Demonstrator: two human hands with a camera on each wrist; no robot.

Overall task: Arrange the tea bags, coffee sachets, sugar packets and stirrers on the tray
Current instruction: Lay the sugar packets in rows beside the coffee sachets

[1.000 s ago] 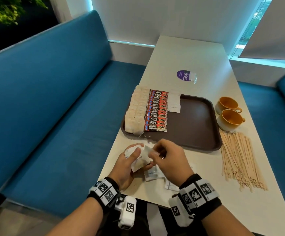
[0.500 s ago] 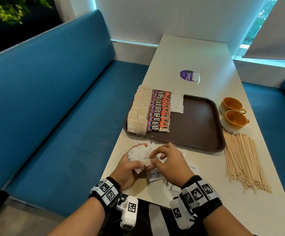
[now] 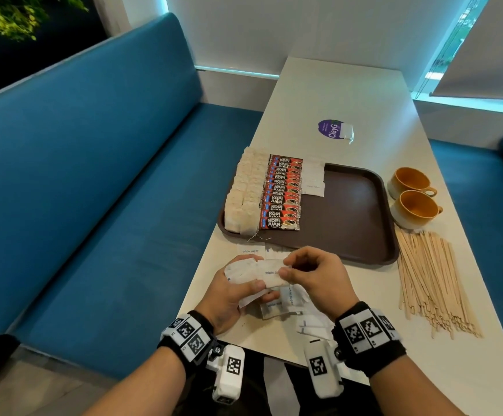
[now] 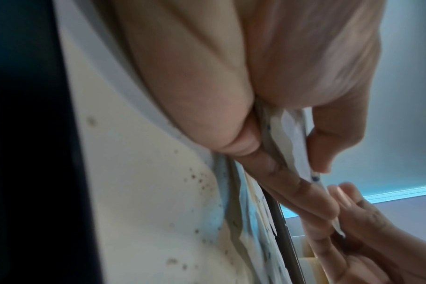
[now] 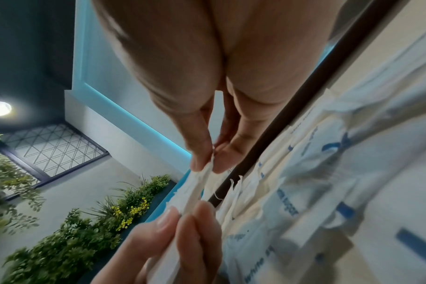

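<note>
Nearest, loose sugar packets (image 3: 286, 307) lie scattered on the tabletop (image 3: 334, 94) beneath both hands. The left hand (image 3: 232, 292) grips a small stack of sugar packets (image 3: 244, 273), thumb on top and fingers curled underneath. The right hand (image 3: 319, 277) pinches the right end of the top packet (image 3: 269, 273), marked "white sugar", between thumb and fingertips (image 5: 202, 159); so the two hands meet on that stack. Just beyond them sits the brown tray (image 3: 349, 211). Along its left side runs a row of tea bags (image 3: 244, 193), then a row of red coffee sachets (image 3: 281, 193) beside it, and a few sugar packets (image 3: 313, 178) at the far end next to those. To the right of the tray, wooden stirrers (image 3: 430, 280) lie in a loose pile on the tabletop, with two orange cups (image 3: 412, 196) behind them. Farther off lies a purple sticker (image 3: 331, 129).
</note>
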